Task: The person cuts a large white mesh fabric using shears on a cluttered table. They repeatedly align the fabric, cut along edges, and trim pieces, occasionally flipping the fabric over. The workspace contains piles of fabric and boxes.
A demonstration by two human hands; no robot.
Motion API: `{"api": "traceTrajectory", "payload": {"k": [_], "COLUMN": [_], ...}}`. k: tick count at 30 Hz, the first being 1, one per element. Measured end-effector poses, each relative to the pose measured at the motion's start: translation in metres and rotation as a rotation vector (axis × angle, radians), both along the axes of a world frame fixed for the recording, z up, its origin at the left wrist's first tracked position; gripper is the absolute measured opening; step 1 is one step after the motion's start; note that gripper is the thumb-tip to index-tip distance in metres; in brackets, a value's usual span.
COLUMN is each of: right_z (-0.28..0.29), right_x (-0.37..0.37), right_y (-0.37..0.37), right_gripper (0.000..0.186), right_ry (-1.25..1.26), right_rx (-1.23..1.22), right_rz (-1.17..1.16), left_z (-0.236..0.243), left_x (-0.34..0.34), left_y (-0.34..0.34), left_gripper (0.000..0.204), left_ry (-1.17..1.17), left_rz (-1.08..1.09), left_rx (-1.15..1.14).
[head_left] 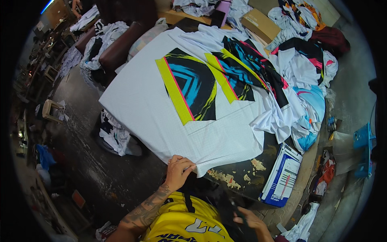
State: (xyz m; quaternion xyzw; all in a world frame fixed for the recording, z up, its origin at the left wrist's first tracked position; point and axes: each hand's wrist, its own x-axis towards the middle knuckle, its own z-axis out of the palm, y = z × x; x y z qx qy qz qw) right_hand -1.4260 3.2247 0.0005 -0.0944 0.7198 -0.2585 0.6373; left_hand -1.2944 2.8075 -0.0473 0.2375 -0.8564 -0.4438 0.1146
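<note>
A large white mesh fabric panel (161, 117) with a black, blue and yellow printed patch lies spread over a dark worn table (242, 175). My left hand (178, 169) pinches the panel's near corner at the table's front edge. Low down near my yellow shirt, my right hand (248, 220) is blurred and seems to hold a dark tool; what it is I cannot make out. More printed white panels (250, 68) lie piled on the table behind and to the right of the spread one.
A white and blue cardboard box (282, 175) leans against the table's right side. A brown box (261, 25) and heaps of cloth (306, 64) fill the far right. Fabric scraps (115, 135) lie on the dark floor at left, near a small stool (52, 109).
</note>
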Motion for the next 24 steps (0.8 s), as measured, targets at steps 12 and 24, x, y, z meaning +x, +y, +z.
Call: {"api": "traceTrajectory", "payload": {"k": [12,24], "right_z": [0.023,0.006], "right_x": [-0.005,-0.019], "right_y": [-0.103,-0.163], "right_gripper": [0.105,0.086], "right_ry": [0.143,0.073], "right_rx": [0.048,0.123], "right_rz": [0.471,0.184], "left_z": [0.002,-0.001], "left_x": [0.003,-0.002], "left_y": [0.018,0.012], "left_gripper": [0.014,0.010], "left_ry": [-0.005,-0.062], "left_rz": [-0.046,-0.228], "left_rx": [-0.057,-0.068]}}
